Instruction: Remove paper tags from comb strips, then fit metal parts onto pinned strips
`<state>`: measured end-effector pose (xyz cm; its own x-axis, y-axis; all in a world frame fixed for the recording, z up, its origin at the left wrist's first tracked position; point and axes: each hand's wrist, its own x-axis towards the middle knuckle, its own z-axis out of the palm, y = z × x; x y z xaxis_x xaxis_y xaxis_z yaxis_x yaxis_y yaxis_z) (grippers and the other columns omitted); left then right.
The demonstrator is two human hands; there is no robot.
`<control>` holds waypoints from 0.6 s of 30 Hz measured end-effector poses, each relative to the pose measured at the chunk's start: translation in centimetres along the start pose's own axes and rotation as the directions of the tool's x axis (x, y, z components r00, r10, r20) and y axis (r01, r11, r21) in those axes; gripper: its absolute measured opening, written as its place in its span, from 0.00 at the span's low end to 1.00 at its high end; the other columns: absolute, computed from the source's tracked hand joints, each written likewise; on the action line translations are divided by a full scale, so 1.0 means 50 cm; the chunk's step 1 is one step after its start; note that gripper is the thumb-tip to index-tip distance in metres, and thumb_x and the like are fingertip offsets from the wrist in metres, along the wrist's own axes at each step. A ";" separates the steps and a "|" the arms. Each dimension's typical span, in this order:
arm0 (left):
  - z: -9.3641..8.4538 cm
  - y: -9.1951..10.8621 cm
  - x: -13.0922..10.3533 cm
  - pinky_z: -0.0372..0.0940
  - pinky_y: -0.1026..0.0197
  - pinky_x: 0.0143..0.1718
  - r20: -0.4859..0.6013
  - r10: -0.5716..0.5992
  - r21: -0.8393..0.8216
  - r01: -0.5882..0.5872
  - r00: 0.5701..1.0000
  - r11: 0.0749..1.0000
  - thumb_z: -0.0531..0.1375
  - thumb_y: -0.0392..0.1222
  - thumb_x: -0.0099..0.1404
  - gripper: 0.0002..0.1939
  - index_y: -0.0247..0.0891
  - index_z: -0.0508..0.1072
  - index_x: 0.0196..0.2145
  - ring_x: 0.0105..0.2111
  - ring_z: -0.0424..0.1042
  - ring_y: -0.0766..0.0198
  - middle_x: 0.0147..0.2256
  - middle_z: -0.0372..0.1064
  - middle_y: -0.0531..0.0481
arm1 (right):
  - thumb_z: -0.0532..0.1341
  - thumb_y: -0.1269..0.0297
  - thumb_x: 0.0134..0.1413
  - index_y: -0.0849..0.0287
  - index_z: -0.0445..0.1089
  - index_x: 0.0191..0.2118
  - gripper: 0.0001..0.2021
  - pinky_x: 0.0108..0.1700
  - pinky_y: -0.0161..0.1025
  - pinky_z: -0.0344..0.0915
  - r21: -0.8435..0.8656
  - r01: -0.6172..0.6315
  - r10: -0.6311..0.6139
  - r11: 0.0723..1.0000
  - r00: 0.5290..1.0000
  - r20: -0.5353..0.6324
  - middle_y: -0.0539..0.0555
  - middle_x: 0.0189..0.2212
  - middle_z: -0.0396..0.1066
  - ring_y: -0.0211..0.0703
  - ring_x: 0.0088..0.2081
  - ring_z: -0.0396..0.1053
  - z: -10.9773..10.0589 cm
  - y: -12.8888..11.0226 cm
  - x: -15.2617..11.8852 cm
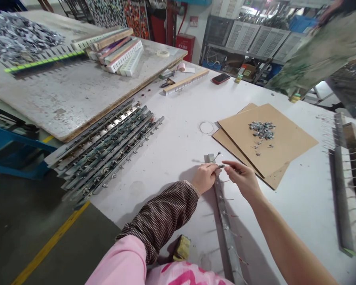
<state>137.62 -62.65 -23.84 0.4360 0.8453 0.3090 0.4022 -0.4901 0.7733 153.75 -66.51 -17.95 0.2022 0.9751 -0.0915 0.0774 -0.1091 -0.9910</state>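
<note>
A long grey metal bar (227, 229) lies on the white table in front of me, with thin wire pins sticking out along its side. My left hand (204, 178) is closed over the bar near its far end. Just off its fingertips is a small dark metal piece (221, 166). From the other side, my right hand (242, 179) pinches at this piece, thumb and forefinger together; its exact shape is too small to make out. Beyond the hands, one pin carries a small dark head (219, 153). Similar small metal pieces (262, 130) lie heaped on brown cardboard (290, 138).
Several pin-studded bars (106, 146) are stacked at the left table edge. More racks with wires (348, 190) stand at right. A yellow block (182, 248) sits near my body. A phone (221, 78) and a wooden strip (185, 82) lie farther back. Another person's sleeve (320, 51) shows at right.
</note>
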 end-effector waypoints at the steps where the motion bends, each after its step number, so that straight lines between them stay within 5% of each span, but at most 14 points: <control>1: -0.004 -0.002 0.008 0.72 0.56 0.54 -0.015 -0.017 -0.008 0.017 1.000 1.000 0.56 0.39 0.74 0.10 0.41 0.76 0.48 0.49 0.77 0.59 0.48 0.79 0.47 | 0.74 0.55 0.46 0.55 0.80 0.43 0.18 0.20 0.30 0.49 0.125 -0.061 0.068 0.990 0.996 -0.050 0.46 0.23 0.68 0.29 0.20 0.54 -0.005 0.001 -0.001; 3: -0.012 -0.006 0.024 0.72 0.57 0.54 -0.047 -0.064 -0.051 0.062 0.997 0.997 0.57 0.38 0.73 0.10 0.42 0.76 0.49 0.48 0.77 0.60 0.47 0.79 0.49 | 0.76 0.62 0.37 0.56 0.79 0.41 0.20 0.19 0.28 0.49 0.326 -0.184 0.236 0.927 0.963 -0.129 0.49 0.27 0.72 0.29 0.22 0.58 -0.017 0.006 -0.002; 6: -0.020 -0.007 0.037 0.72 0.58 0.53 -0.090 -0.103 -0.152 0.088 0.991 0.984 0.58 0.37 0.72 0.12 0.41 0.73 0.52 0.47 0.78 0.61 0.46 0.79 0.48 | 0.73 0.73 0.27 0.60 0.78 0.34 0.19 0.22 0.29 0.61 0.431 -0.335 0.425 0.838 0.896 -0.130 0.58 0.37 0.78 0.36 0.30 0.70 -0.036 0.018 -0.009; 12: -0.028 0.018 0.001 0.73 0.55 0.53 -0.301 -0.035 -0.191 -0.024 0.953 0.981 0.56 0.38 0.72 0.12 0.37 0.71 0.52 0.46 0.77 0.60 0.45 0.76 0.43 | 0.76 0.69 0.34 0.60 0.77 0.34 0.16 0.22 0.27 0.61 0.448 -0.337 0.404 0.828 0.913 -0.061 0.62 0.42 0.80 0.35 0.29 0.70 -0.051 0.025 -0.034; 18: -0.011 0.036 -0.029 0.72 0.54 0.56 -0.104 0.036 -0.244 -0.061 0.994 0.968 0.58 0.38 0.71 0.15 0.38 0.71 0.54 0.50 0.77 0.58 0.48 0.77 0.44 | 0.79 0.55 0.39 0.58 0.78 0.35 0.18 0.16 0.26 0.47 0.457 -0.307 0.353 0.835 0.935 -0.017 0.57 0.34 0.77 0.29 0.22 0.58 -0.042 0.026 -0.041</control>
<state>137.27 -64.64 -22.57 0.3639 0.8446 0.3927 0.1665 -0.4738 0.8647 155.49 -69.07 -18.83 0.2329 0.8702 -0.4342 -0.4437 -0.3022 -0.8437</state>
